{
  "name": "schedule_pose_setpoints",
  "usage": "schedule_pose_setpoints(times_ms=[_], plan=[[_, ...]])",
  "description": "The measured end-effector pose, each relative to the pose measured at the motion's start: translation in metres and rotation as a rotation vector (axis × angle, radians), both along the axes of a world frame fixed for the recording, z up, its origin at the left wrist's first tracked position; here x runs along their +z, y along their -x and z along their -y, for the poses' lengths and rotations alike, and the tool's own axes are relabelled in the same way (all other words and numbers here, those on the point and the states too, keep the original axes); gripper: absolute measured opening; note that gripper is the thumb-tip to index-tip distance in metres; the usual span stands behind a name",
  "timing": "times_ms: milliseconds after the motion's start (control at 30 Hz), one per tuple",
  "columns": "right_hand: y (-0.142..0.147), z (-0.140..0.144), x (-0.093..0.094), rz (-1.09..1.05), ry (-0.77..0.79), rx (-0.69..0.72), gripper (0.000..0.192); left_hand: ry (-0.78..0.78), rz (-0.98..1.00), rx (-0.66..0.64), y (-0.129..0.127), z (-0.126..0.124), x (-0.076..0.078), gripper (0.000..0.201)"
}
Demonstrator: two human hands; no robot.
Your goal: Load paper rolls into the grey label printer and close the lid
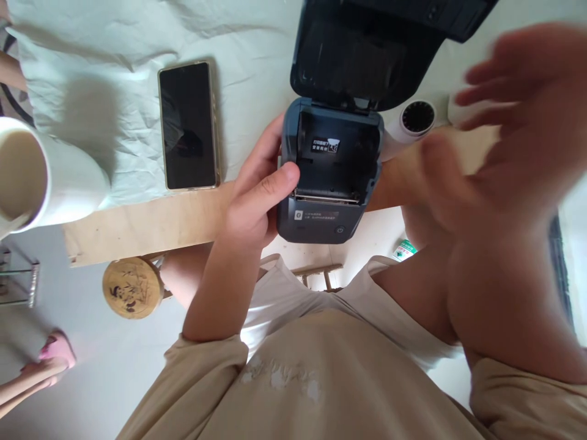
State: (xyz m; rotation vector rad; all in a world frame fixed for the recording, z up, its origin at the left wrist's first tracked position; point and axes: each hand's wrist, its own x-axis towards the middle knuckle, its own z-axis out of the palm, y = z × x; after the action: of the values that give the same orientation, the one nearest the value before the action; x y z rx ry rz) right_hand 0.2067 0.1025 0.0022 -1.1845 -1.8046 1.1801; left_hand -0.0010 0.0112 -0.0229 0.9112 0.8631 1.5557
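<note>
My left hand [261, 189] is closed around the left side of a dark blue-black label printer [321, 223], its thumb over the rim. The printer's lid [353, 61] is swung up, and the roll bay inside shows a small black-and-white sticker, with no roll in it. A power button and white print mark the front panel. To the right of the printer, my right hand [509, 128] is raised, apart from it and smeared by motion. Its fingers are spread and I see nothing in them.
On the cloth-covered table [247, 73] lies a phone [189, 125] with a dark screen. A white cup [77, 171] stands at the left, and a white cylinder with a dark top [416, 117] is behind the printer. Below are a wooden stool [131, 287] and another person's foot [57, 349].
</note>
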Motion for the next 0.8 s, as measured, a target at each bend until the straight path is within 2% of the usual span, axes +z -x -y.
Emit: schedule_pose_setpoints(times_ms=[67, 100, 167, 233, 300, 367, 467, 567, 700, 800], plan=[[0.011, 0.002, -0.004, 0.264, -0.371, 0.076, 0.044, 0.02, -0.024, -0.026, 0.003, 0.001, 0.005, 0.038], [0.014, 0.001, -0.006, 0.357, -0.447, 0.101, 0.044, 0.047, -0.029, -0.034, 0.004, 0.002, 0.007, 0.038], [0.018, 0.001, -0.007, 0.422, -0.456, 0.106, 0.042, 0.086, -0.017, -0.033, 0.003, 0.002, 0.008, 0.038], [0.019, 0.003, -0.005, 0.35, -0.445, 0.067, 0.044, 0.067, 0.002, -0.014, 0.001, 0.002, 0.006, 0.041], [0.018, 0.006, -0.002, 0.144, -0.357, 0.034, 0.054, 0.049, 0.019, 0.006, -0.001, 0.002, 0.004, 0.04], [0.017, 0.009, 0.001, -0.134, -0.189, 0.0, 0.057, 0.051, 0.037, 0.015, -0.004, 0.002, 0.003, 0.036], [0.019, 0.008, 0.003, -0.446, 0.107, 0.005, 0.036, 0.062, 0.074, 0.03, -0.005, 0.003, 0.005, 0.034], [0.021, 0.006, 0.004, -0.528, 0.315, 0.08, 0.026, 0.063, 0.082, 0.02, -0.005, 0.004, 0.006, 0.036], [0.02, 0.007, 0.005, -0.515, 0.33, 0.116, 0.028, 0.084, 0.059, 0.012, -0.001, 0.003, 0.004, 0.036], [0.019, 0.007, 0.004, -0.554, 0.439, 0.092, 0.041, 0.068, 0.021, -0.027, 0.001, 0.002, 0.001, 0.042]])
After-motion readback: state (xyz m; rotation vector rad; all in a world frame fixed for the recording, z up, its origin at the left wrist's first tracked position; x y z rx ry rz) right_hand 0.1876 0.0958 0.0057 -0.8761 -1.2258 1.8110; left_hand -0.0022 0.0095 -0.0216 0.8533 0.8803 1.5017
